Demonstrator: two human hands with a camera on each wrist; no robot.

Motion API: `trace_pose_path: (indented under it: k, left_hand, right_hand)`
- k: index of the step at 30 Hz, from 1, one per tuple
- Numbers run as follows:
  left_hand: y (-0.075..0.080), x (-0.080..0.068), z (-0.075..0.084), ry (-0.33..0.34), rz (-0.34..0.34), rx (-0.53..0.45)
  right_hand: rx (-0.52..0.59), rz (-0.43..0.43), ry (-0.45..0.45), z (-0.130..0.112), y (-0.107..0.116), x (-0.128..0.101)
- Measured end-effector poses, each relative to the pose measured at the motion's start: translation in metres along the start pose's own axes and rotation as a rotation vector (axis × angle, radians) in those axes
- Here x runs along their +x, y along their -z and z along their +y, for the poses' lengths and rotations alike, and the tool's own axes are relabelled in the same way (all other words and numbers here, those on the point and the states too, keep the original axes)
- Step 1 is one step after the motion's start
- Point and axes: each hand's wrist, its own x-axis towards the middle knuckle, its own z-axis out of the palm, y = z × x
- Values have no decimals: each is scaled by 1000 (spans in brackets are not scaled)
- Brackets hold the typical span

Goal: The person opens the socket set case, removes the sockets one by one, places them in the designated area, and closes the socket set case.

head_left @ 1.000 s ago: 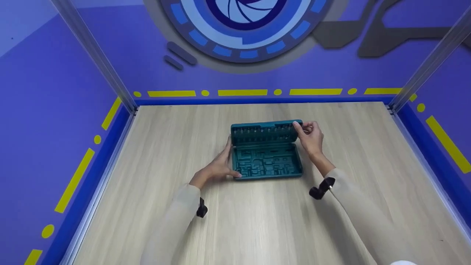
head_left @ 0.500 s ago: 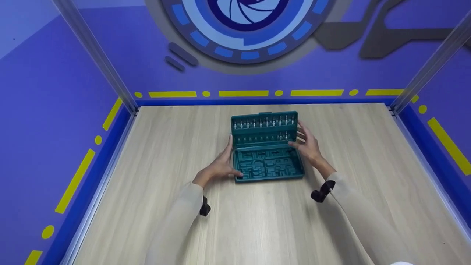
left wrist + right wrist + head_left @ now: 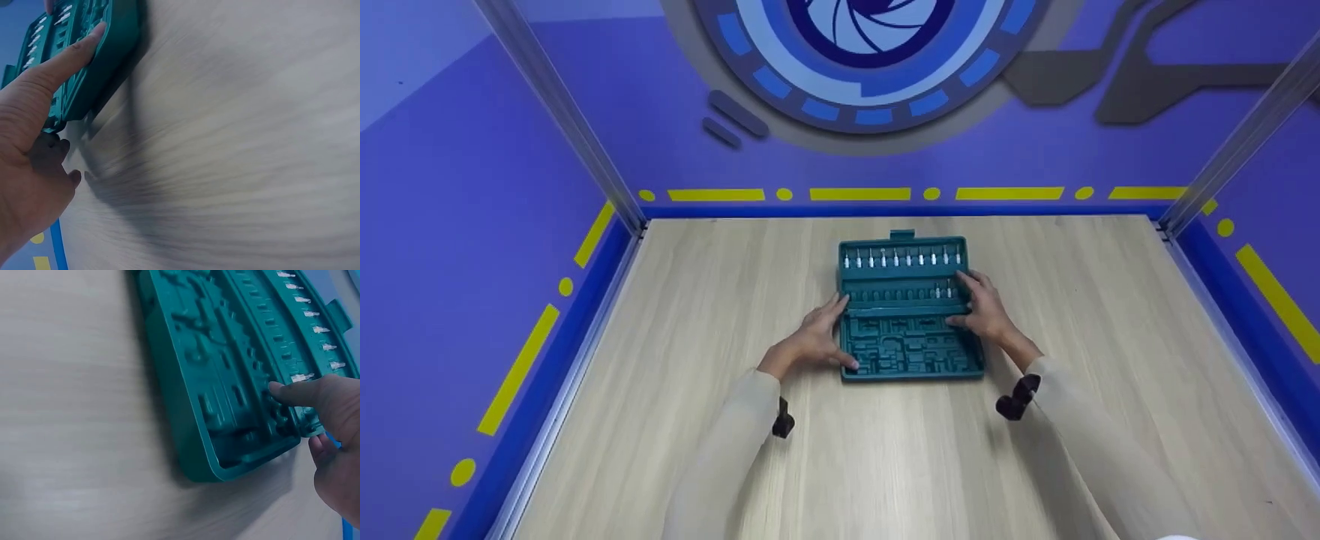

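Presumably light and stiff, one green case [image 3: 907, 309] lay open toward the table's [image 3: 720, 300] far edge, best held by its side walls. Left hand [image 3: 815, 336], thumb wide, gripped its left side; right hand [image 3: 986, 309] gripped the right.

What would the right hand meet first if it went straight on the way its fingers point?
The open green lid, whose right edge the right hand overlaps in the head view; next, probably two silvery bits, though depth is unclear.

head view looks forward and down; close wrist views share the green case [image 3: 194, 455].
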Motion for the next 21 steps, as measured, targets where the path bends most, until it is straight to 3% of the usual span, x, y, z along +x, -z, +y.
trace_pose_path:
  k: [8, 16, 21]
  left_hand:
    - [0, -3, 0, -35, -28, 64]
    - [0, -10, 2, -24, -62, 139]
    - [1, -14, 5, -26, -76, 156]
  right_hand:
    - [30, -61, -29, 5, -1, -7]
    - [26, -113, -108, 9, 1, -16]
    - [29, -128, -104, 10, 1, -20]
